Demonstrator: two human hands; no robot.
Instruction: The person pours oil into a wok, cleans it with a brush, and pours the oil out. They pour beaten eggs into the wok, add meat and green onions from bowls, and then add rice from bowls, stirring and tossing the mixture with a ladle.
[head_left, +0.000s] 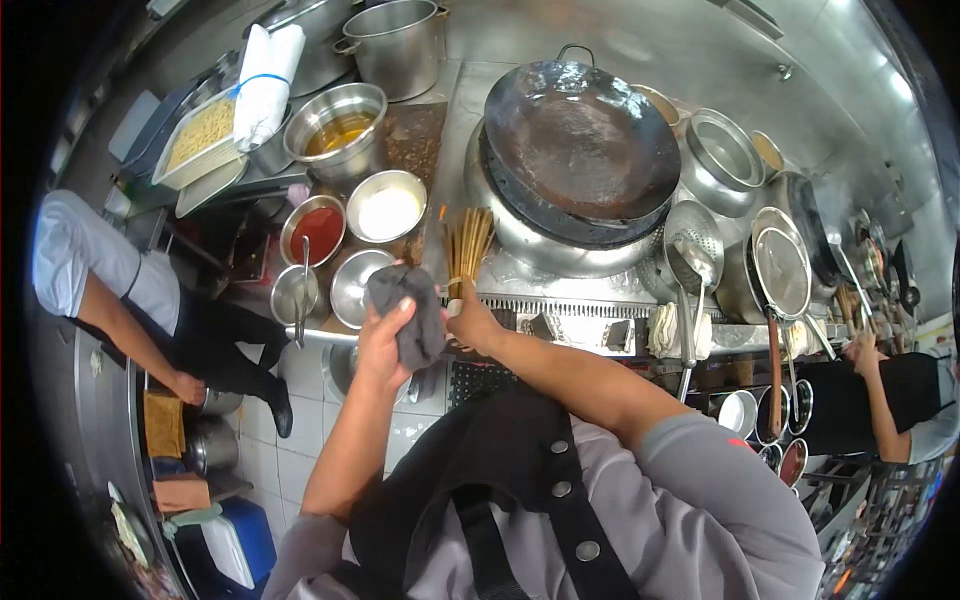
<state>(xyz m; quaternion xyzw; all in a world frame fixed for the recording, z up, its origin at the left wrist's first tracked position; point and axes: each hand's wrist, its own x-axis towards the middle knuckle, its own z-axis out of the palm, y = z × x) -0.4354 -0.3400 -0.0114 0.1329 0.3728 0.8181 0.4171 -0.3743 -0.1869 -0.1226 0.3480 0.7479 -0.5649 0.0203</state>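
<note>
Left hand (383, 340) clamps the dark cloth (412, 308) at centre frame, fingers wrapped round it; right hand (472, 322) grips the bamboo brush (466, 245) just below the wok (580, 140). Likely readying to scrub: brush must clear the rim.

One large wok (580, 140), one bamboo brush (467, 245), one grey cloth (410, 312), five metal bowls (387, 207) at left, one perforated ladle (693, 240), two co-workers (120, 290).

We hold 1 dark grey cloth (410, 312), crumpled and bunched, raised in our left hand (380, 345). 1 bamboo whisk (466, 240) of thin tan sticks points away beside the wok (580, 140), its bound base in our right hand (470, 322).
</note>
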